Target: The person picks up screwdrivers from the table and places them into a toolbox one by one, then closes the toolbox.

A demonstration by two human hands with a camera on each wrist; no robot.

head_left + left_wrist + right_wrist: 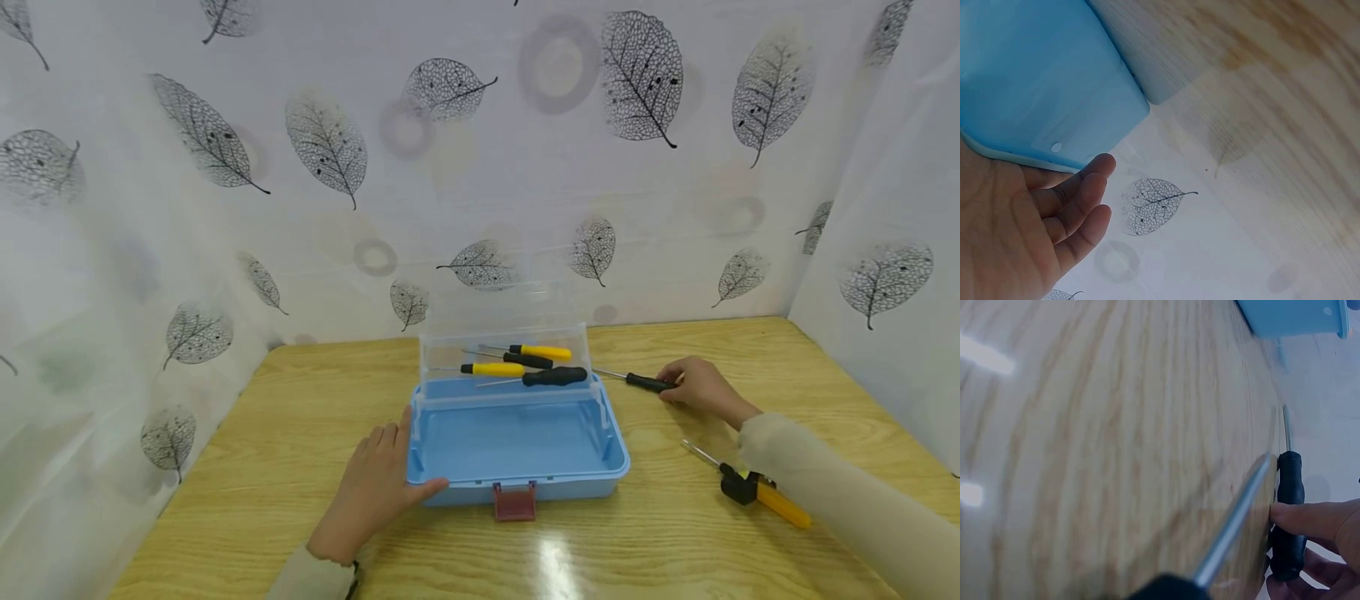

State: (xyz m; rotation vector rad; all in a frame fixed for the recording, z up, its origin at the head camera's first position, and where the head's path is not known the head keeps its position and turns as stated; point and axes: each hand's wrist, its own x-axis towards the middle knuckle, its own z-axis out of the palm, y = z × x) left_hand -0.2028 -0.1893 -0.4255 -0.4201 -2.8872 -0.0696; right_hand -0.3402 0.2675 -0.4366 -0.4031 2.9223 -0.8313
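Note:
A blue box stands on the table with its clear lid raised behind it. The left hand rests at its left side, thumb on the front rim; in the left wrist view the left hand touches the blue wall with relaxed fingers. To the right of the box, the right hand pinches the handle of a black screwdriver. In the right wrist view thumb and fingers of the right hand hold that black handle. Several yellow and black screwdrivers lie in the lid's tray.
A yellow and black screwdriver lies on the table below the right forearm, beside a black piece. The box's dark red latch hangs at the front. Leaf-patterned sheets enclose the table at the back and sides.

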